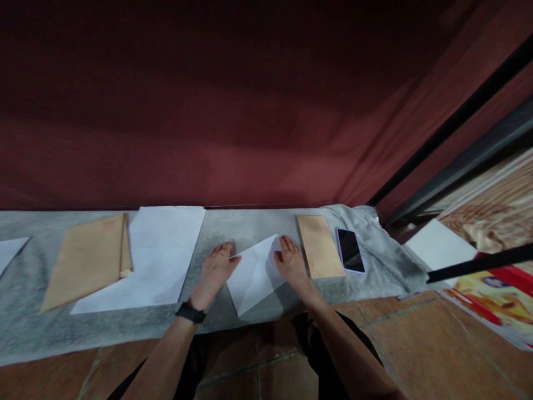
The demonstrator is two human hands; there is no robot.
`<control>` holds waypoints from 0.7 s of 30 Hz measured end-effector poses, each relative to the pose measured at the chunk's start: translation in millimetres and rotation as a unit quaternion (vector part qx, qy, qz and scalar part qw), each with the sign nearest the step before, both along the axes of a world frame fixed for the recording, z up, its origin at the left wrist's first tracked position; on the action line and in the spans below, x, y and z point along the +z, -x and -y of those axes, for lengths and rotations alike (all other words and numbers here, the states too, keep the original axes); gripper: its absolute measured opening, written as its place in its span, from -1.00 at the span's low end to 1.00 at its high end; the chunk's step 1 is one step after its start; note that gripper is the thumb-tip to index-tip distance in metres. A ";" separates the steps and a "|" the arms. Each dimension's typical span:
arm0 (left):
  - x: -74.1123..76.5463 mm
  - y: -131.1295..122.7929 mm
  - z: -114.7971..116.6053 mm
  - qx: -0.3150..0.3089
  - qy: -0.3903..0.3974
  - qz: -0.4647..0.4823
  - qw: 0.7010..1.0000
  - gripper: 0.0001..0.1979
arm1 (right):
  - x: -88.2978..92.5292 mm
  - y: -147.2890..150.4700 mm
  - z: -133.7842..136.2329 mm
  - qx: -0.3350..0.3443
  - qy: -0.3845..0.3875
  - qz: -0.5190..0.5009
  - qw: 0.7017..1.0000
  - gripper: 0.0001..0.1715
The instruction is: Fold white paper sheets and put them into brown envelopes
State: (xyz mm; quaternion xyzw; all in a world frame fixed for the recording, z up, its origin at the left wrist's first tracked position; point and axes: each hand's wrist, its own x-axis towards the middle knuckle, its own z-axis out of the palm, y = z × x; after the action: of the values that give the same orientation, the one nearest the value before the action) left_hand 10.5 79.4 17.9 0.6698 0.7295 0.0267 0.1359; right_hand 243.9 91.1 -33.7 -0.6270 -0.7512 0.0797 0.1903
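A folded sheet of white paper [255, 280] lies at a slant on the grey cloth in front of me. My left hand [217, 270] grips its left corner, the thumb over the edge and the fingers bent beside it. At the opposite end, my right hand [292, 265] has its thumb on the paper and its fingers closed around the upper right corner. The undersides of both hands are hidden. Close to my right hand lies a flat brown paper envelope or packet [320, 247], with a phone [351, 251] beyond it.
Grey cloth [266, 219] covers the long low surface. To the left are a large white sheet [166, 250], a big brown envelope [89, 258] overlapping it, and another white sheet [10, 250]. A dark red panel [250, 139] stands behind. Black bars [458, 116] and a colourful box [495, 300] are right.
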 end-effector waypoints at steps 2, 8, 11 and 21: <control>2.2 2.4 1.6 -0.001 0.040 0.044 0.998 -0.88 | 0.2 -0.3 -1.4 0.002 -0.001 -0.003 1.000 -0.38; 2.3 15.1 6.0 -0.001 0.049 0.145 0.988 -0.85 | 0.0 2.7 -4.9 0.004 -0.014 -0.016 1.000 -0.38; 4.3 15.1 9.0 -0.011 0.053 0.172 0.984 -0.79 | -2.9 5.2 -4.5 0.015 -0.015 -0.009 1.000 -0.38; 6.7 -7.6 18.6 0.027 0.094 0.099 0.990 -0.81 | -9.9 13.6 -4.3 0.026 -0.028 0.027 0.999 -0.42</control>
State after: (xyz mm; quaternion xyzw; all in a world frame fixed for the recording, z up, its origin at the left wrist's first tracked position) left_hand 18.0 60.8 24.6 0.6279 0.7298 0.0277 0.2691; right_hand 230.3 95.5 -43.5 -0.6040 -0.7737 0.0469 0.1855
